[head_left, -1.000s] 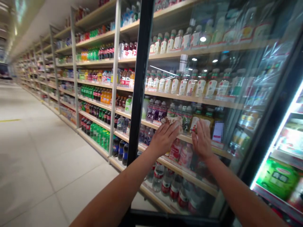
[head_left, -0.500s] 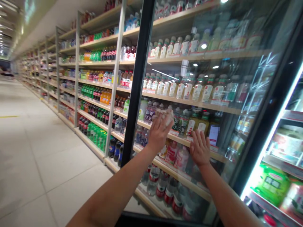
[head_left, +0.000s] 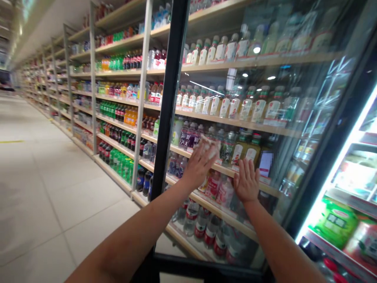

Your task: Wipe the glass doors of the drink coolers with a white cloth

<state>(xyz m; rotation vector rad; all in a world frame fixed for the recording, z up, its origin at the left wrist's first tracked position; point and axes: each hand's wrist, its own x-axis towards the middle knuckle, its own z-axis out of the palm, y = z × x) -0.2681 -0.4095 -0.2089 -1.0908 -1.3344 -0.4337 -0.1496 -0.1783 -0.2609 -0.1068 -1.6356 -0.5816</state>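
With the left hand (head_left: 199, 165) pinning the cloth (head_left: 209, 142) against the glass door (head_left: 294, 102) (right hand (head_left: 246, 181) flat beside it, grip wide), even overlapping strokes would wipe best.

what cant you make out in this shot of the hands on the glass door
Head view:
- cloth: mostly covered by the left hand, so the grip on it is unclear.
- bottle labels behind the glass door: too small, washed by reflections.
- tag by the right hand: blurred into a patch.
- green pack at right: print blurred.
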